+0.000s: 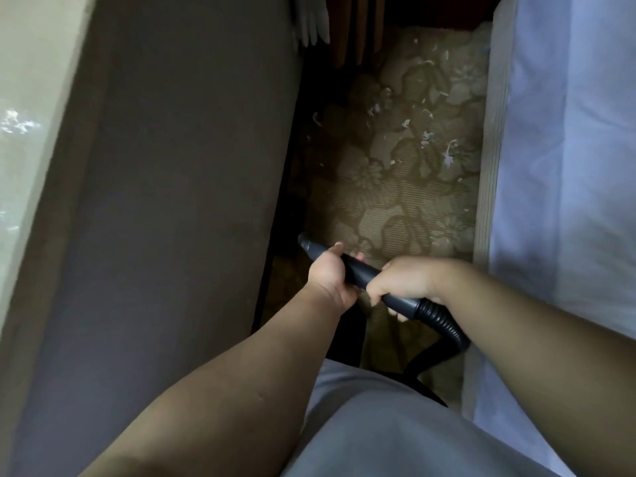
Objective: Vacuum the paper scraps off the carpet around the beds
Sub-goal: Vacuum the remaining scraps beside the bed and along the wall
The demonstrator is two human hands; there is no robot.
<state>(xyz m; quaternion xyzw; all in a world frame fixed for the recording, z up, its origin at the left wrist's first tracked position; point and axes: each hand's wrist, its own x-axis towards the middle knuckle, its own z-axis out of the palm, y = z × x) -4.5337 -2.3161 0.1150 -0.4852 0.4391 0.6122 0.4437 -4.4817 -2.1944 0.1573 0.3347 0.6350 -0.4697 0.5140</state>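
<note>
**Carpet [389,201] between two beds, paper scraps [426,136] beyond the vacuum tube [361,270]**

Scraps lie scattered on the far half of the floral carpet. Both hands grip the black vacuum tube over the near carpet. The left hand [327,270] is nearer its tip and the right hand [399,284] is beside the ribbed hose [444,318]. A dark bed [172,201] lies to the left and a white-sheeted bed [557,166] to the right.

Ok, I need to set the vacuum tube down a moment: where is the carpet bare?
Free: the carpet strip just ahead of the left hand and right hand gripping the vacuum tube, between the dark-covered bed and the white-sheeted bed. Farther on, toward the wooden furniture, paper scraps crowd it.
</note>
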